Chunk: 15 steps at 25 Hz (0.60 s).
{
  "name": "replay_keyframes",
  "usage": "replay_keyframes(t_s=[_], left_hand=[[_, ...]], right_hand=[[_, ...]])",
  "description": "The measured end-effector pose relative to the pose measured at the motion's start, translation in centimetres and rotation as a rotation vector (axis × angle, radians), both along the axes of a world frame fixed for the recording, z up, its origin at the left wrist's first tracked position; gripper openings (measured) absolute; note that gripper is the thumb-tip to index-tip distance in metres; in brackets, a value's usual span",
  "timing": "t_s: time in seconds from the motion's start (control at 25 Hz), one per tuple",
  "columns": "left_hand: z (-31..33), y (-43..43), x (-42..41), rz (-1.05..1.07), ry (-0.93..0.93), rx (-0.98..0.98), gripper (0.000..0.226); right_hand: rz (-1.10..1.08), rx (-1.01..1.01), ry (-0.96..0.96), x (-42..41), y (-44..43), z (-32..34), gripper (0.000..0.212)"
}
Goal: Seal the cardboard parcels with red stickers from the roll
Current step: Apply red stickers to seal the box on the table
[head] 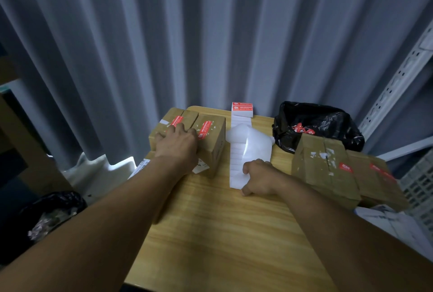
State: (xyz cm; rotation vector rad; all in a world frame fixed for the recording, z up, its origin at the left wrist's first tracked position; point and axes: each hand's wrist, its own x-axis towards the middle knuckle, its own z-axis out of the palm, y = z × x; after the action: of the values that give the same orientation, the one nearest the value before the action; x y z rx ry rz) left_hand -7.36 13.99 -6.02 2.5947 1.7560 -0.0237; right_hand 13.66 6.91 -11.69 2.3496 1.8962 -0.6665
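Parcels (325,174) number four: left hand (178,144) presses one, right hand (260,179) grips backing strip (236,165).

Two hands (178,146) (259,178), four cardboard parcels (212,138) (324,169), one sticker roll (242,110), two black bags (328,118) (56,207), one table (222,233).

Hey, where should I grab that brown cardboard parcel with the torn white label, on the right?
Probably take the brown cardboard parcel by its near end, coming from the left over the wooden table; a second parcel crowds its right side.
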Motion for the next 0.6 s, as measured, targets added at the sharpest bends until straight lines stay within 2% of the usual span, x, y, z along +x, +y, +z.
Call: replay_keyframes(t_s=[0.16,0.32,0.48,0.6], left_hand=[[0.7,-0.8,0.2,-0.001,-0.012,-0.003,0.063],[1.8,-2.4,1.1,-0.061,-0.097,0.058,0.055],[2.6,-4.2,2.8,-0.124,-0.244,0.140,0.045],[2.7,-6.0,4.6,-0.145,-0.347,0.073,0.039]], right_hand=[[-0.001,0.005,0.009,-0.4,-0.4,1.0,0.075],[0.016,0.073,0.019,-0.9,-1.2,2.6,0.074],[-0.024,0.356,0.089,-0.3,-2.5,5.1,0.055],[-0.120,0.571,0.022,1.9,-4.3,7.2,0.028]])
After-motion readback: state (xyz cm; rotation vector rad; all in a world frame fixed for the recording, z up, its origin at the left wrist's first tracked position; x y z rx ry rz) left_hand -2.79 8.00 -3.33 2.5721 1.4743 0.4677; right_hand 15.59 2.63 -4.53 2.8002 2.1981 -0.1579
